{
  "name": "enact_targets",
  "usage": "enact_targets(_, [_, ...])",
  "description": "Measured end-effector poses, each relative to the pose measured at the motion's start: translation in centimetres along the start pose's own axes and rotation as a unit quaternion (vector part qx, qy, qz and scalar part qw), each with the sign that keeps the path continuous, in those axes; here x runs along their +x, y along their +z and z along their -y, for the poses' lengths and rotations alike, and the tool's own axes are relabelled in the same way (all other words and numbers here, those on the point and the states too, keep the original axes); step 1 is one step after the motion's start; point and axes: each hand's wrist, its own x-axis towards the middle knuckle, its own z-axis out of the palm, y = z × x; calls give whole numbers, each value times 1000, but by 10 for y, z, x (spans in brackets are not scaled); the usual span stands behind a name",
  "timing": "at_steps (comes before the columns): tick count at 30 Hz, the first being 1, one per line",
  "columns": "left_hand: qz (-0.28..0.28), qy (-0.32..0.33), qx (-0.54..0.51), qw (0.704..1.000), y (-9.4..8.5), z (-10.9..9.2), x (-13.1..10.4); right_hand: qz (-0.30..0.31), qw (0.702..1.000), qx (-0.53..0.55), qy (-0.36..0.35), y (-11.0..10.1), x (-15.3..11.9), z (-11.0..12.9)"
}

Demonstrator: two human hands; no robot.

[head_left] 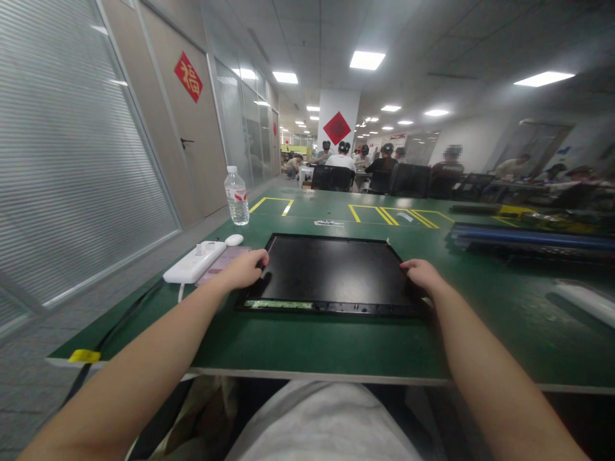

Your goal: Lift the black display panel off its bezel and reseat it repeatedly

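Note:
A flat black display panel (336,269) with a thin dark frame lies in front of me on the green table. Along its near edge runs a strip with a green circuit board (278,305) at the left. My left hand (245,267) grips the panel's left edge, thumb bent over the frame. On the opposite side my right hand (423,275) holds the right edge, its thumb at the rim and the other fingers hidden below. I cannot tell whether the panel is slightly lifted or rests fully on the table.
Left of the panel are a white power strip (195,262), a flat pinkish item (221,264), a small white rounded object (234,240) and a water bottle (237,197). Long dark bars (528,237) and a white object (586,301) lie right. People sit at tables beyond.

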Motion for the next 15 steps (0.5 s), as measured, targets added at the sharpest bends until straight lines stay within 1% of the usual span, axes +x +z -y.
enact_targets(5, [-35,1,20,999,8,1,2,-1,1000,10,7,1,2,-1])
enact_targets(8, [-18,-31,23,999,9,-2,2,3,1000,29,8,1,1,-1])
enact_targets(11, [13,-50,-7,999,7,-5,0,2,999,34,23,-1,0,0])
enact_targets(13, [18,-58,-29,998,5,-6,-2,-6,999,27,19,-3,-1,0])
enact_targets(15, [11,-72,-44,996,4,-5,-3,-17,1000,16,1,-3,-1,1])
